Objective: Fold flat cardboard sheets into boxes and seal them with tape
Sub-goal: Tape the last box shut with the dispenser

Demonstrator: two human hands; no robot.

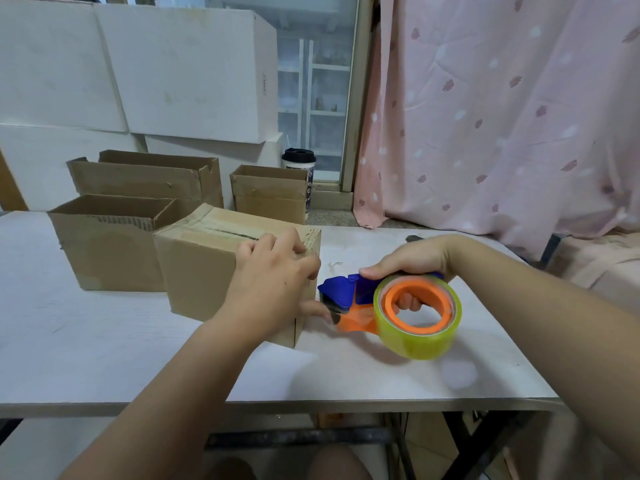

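1. The closed cardboard box (204,268) stands on the white desk (104,341), near its middle, with a taped seam running along its top.
2. The left hand (273,282) is on the right end of this box. Its fingers (266,242) are bent over the top edge and its thumb points down along the end face, so the hand holds the box by that corner.
3. The thumb tip lies right at the toothed mouth of the tape dispenser (341,292). Whether it touches a strip of tape cannot be told.
4. The right hand (412,258) grips the blue-and-orange dispenser from above, fingers wrapped tight round the handle. Their tips show through the orange core of the tape roll (415,341).
5. The dispenser is held just above the desk, just beside the box's right end, with its mouth turned toward the box. The roll is clear with a yellowish tint and faces the camera.
6. An open cardboard box (107,251) stands on the desk, touching the closed one on its left.
7. Beyond the desk are two more open boxes, a long one (149,178) and a small one (270,192), with a black-lidded cup (298,161) behind the small one.
8. Large white cartons (173,74) are stacked at the back — a pink patterned curtain (502,116) hangs on the right.
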